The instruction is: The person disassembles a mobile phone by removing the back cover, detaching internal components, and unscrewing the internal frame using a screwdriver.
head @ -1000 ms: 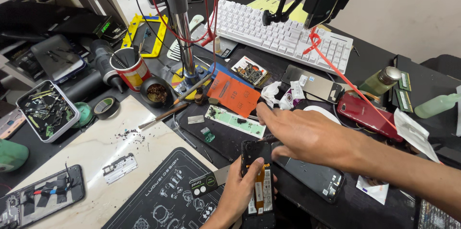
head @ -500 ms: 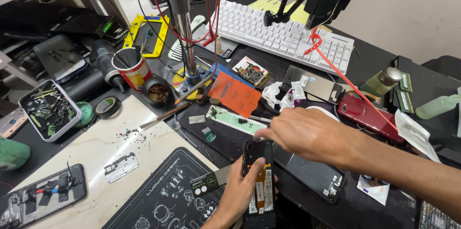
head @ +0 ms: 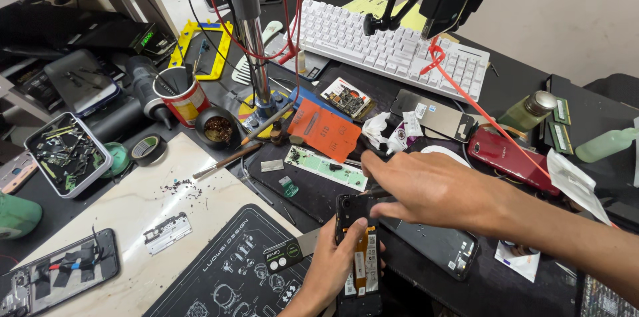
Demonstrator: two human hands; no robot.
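Observation:
My left hand (head: 333, 267) comes up from the bottom edge and grips an opened black phone (head: 356, 257) whose orange flex cable and inner parts face up. My right hand (head: 426, 187) reaches in from the right and rests its fingers on the phone's top end, pinching a thin dark tool (head: 373, 154). A small black and green opening tool (head: 289, 254) lies just left of my left hand on the black printed work mat (head: 226, 270).
A white keyboard (head: 393, 51), a red phone (head: 509, 160), an orange card (head: 326, 131), a green circuit strip (head: 326, 165), a red cup (head: 183, 97), a parts tray (head: 63, 154), a microscope post (head: 249, 31) and another stripped phone (head: 60, 274) crowd the bench.
My right hand has slid slightly left and forward over the phone's top end. My left hand keeps the same hold on the phone.

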